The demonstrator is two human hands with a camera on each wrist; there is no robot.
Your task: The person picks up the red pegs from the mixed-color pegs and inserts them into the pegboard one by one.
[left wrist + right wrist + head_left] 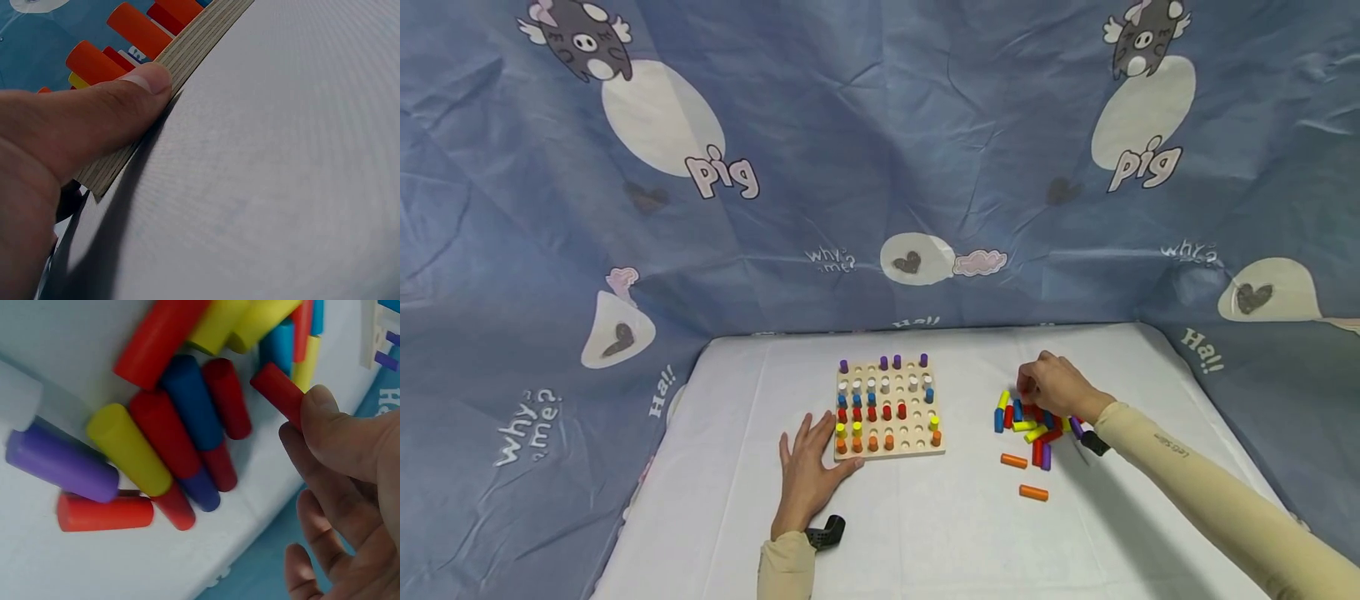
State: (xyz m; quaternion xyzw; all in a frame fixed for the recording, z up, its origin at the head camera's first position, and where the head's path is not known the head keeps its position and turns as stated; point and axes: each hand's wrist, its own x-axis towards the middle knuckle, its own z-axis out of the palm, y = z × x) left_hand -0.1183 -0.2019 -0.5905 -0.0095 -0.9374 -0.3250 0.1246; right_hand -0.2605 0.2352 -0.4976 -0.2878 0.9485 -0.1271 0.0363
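A wooden peg board (917, 451) holds rows of purple, white, blue, red, yellow and orange pegs, with several bare holes among them. My left hand (808, 471) rests at its front left corner, fingers spread along the left side. In the left wrist view the thumb (119, 106) presses on the layered front edge of the board (194, 53), just below the orange pegs (139, 30). Over a loose pile to the right, my right hand (1054, 385) pinches a red peg (278, 394) between thumb and fingertips.
Loose red, blue, yellow and purple pegs lie bunched under the right hand, among them a yellow peg (128, 449) and a purple peg (62, 462). Two orange pegs (1014, 460) lie nearer the front on the white tabletop (925, 533). A blue printed cloth (880, 167) hangs behind.
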